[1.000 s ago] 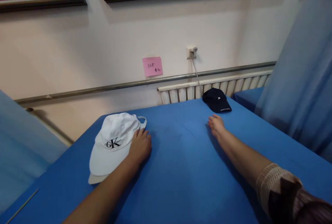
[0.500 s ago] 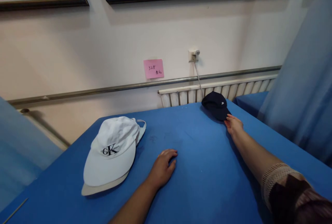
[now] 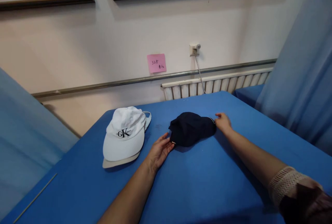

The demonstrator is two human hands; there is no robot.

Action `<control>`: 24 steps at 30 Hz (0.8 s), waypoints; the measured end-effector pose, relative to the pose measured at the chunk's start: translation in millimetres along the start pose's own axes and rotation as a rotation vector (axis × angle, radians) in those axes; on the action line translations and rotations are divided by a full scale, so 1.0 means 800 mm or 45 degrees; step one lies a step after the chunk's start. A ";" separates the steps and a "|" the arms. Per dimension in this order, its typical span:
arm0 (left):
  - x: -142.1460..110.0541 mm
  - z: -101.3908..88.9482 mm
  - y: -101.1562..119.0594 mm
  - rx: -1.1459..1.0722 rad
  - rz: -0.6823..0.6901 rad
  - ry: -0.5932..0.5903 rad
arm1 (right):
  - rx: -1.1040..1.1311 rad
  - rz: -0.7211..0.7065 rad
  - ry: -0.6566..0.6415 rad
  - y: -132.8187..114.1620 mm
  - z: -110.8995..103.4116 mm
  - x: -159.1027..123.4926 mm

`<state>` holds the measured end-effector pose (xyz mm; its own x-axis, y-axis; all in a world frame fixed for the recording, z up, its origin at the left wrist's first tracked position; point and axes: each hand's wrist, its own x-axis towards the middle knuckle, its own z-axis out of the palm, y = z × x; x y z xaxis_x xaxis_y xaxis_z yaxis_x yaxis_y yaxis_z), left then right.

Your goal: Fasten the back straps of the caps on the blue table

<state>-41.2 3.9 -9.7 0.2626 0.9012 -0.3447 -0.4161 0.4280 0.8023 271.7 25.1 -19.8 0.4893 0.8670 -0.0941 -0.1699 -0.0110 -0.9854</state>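
A dark navy cap is held between my two hands just at the blue surface, its brim pointing right. The palm of my left hand is turned up, its fingers closed on the back edge of the crown. My right hand pinches the tip of the brim, with part of its grip hidden. To the left lies a white cap with black "CK" letters, brim toward me. Under its brim shows the edge of a second, beige brim.
The blue-covered table reaches back to a radiator and a metal rail. Blue curtains hang at both sides. A thin stick lies front left. A pink note is on the wall.
My right hand reached the navy cap's brim and brought the cap left and nearer, turning it. My left hand left the white cap and took the navy cap's back edge.
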 end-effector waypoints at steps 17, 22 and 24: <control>-0.003 -0.010 0.003 0.282 -0.056 0.018 | -1.168 -0.920 -0.775 0.035 0.105 -0.141; -0.009 -0.004 0.005 1.277 0.810 0.058 | -1.077 -0.791 -0.789 0.037 0.105 -0.131; -0.013 0.002 0.004 1.577 1.039 -0.175 | -1.102 -0.750 -0.795 0.039 0.105 -0.129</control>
<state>-44.2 -4.0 -2.8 0.4344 0.8151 0.3833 0.4821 -0.5699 0.6655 143.8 -23.0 -28.6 -0.2370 0.9391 0.2487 0.6819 0.3432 -0.6460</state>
